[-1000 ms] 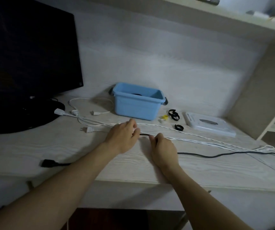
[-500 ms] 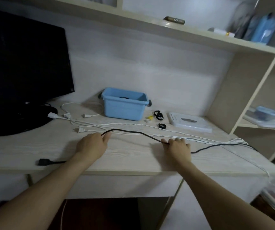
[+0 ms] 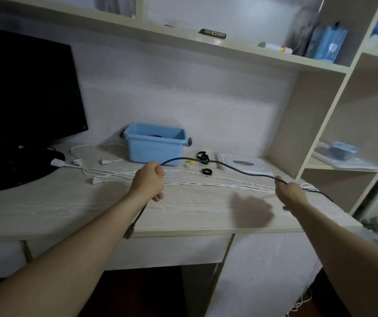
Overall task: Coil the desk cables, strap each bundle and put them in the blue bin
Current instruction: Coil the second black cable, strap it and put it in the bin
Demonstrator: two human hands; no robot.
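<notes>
1. Far left of the frame: a dark monitor (image 3: 23, 99) stands on the surface (image 3: 194, 209), its base at the left edge.
2. Left of centre: white cables (image 3: 124, 177) lie on the surface, with plugs near the monitor base, and run as a flat bundle toward the right edge.
3. Centre: the left hand (image 3: 148, 181) is raised above the surface. Its grip is closed in a fist round the black cable (image 3: 229, 167).
4. Below this grip, the short end of the black cable hangs down past the front edge of the surface and ends in a dark plug.
5. Centre, behind the left hand: the blue bin (image 3: 156, 146) stands at the back of the surface, open at the top, with a dark item partly visible inside.
6. Right of the bin: black straps (image 3: 202, 156) lie looped on the surface, beside a flat white box (image 3: 242, 163).
7. Between the two grips, the black cable is thin, dark and clear of the surface, arching up and then sagging.
8. Right of centre: the right hand (image 3: 290, 191) pinches the black cable between curled fingers. Beyond this grip, the cable drops to the right edge of the surface.
</notes>
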